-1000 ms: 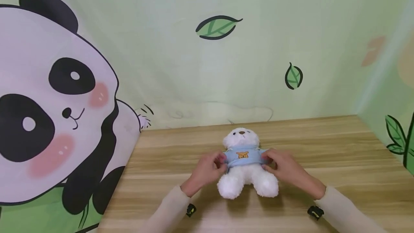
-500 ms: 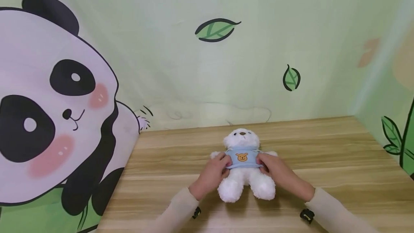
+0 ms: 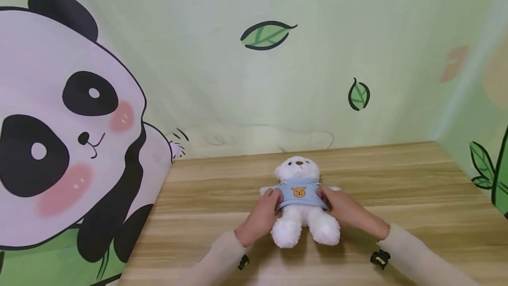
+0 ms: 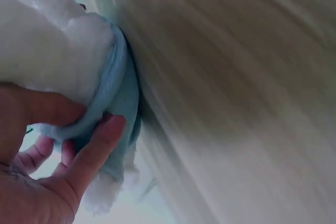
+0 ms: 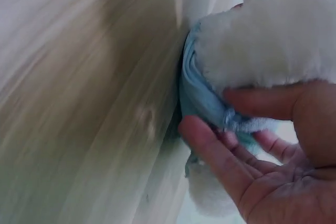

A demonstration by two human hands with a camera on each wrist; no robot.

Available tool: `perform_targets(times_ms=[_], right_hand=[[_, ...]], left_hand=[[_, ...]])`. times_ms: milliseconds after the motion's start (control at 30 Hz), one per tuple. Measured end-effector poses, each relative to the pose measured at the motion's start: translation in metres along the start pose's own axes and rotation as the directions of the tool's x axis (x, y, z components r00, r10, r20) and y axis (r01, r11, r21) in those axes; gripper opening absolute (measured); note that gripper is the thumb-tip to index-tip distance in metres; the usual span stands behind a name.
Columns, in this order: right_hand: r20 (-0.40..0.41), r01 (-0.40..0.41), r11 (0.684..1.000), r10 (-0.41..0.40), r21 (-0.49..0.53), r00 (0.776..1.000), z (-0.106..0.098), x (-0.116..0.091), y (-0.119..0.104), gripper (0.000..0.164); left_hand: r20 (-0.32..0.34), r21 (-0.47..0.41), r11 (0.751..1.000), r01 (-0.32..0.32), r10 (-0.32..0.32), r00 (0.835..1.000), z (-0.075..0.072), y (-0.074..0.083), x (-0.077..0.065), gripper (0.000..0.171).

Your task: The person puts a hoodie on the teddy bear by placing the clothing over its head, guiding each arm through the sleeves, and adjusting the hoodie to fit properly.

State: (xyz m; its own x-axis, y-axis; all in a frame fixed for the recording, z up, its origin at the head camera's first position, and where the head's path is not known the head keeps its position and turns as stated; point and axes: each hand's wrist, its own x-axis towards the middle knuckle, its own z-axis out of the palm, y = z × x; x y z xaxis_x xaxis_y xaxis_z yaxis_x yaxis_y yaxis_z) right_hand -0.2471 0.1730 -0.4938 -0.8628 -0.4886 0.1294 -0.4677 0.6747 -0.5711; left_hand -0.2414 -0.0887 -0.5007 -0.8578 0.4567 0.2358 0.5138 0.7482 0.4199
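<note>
A white plush teddy bear point(image 3: 297, 169) lies face up on the wooden table, its head toward the back wall. It wears a light blue shirt point(image 3: 299, 200) with a small orange animal face on the chest. My left hand point(image 3: 262, 213) holds the shirt at its lower left side; the left wrist view shows the blue hem point(image 4: 107, 85) between thumb and fingers. On the opposite side my right hand point(image 3: 345, 208) pinches the hem point(image 5: 202, 95), as the right wrist view shows. Both of the bear's paws stick out beyond my hands.
The wooden table point(image 3: 214, 180) runs back to a pale green cloth wall point(image 3: 198, 78) printed with leaves. A large printed panda point(image 3: 79, 122) fills the left side. Black wrist devices point(image 3: 380, 259) sit at both sleeves.
Both hands have moved inward from the bear's sleeves to the lower sides of its shirt, leaving its paws showing. In the last half second the hem has spread wider.
</note>
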Motion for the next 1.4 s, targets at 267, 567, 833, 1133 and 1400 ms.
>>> perform_targets(times_ms=[267,567,833,1133,1400], right_hand=[[-0.057,0.036,0.999,-0.035,0.02,0.998,0.006,0.003,0.001,0.026],[-0.067,0.003,0.999,-0.005,-0.036,0.998,0.004,-0.004,0.003,0.02],[-0.206,-0.066,0.996,0.053,-0.057,0.977,-0.014,0.0,0.004,0.018],[-0.091,0.115,0.993,-0.113,0.024,0.989,-0.009,0.026,0.017,0.053],[-0.014,0.122,0.989,-0.121,0.079,0.992,-0.006,0.029,0.021,0.049]], left_hand=[[-0.038,-0.036,0.999,0.015,-0.016,0.999,0.007,0.001,0.003,0.023],[0.022,-0.163,0.986,0.045,-0.042,0.999,0.005,-0.002,-0.004,0.019],[-0.044,-0.214,0.972,0.098,-0.109,0.993,-0.024,0.003,0.004,0.021],[0.201,-0.164,0.986,-0.015,0.048,0.978,-0.019,-0.011,0.035,0.059],[0.275,-0.258,0.963,0.072,0.002,0.961,-0.009,-0.026,0.034,0.067]])
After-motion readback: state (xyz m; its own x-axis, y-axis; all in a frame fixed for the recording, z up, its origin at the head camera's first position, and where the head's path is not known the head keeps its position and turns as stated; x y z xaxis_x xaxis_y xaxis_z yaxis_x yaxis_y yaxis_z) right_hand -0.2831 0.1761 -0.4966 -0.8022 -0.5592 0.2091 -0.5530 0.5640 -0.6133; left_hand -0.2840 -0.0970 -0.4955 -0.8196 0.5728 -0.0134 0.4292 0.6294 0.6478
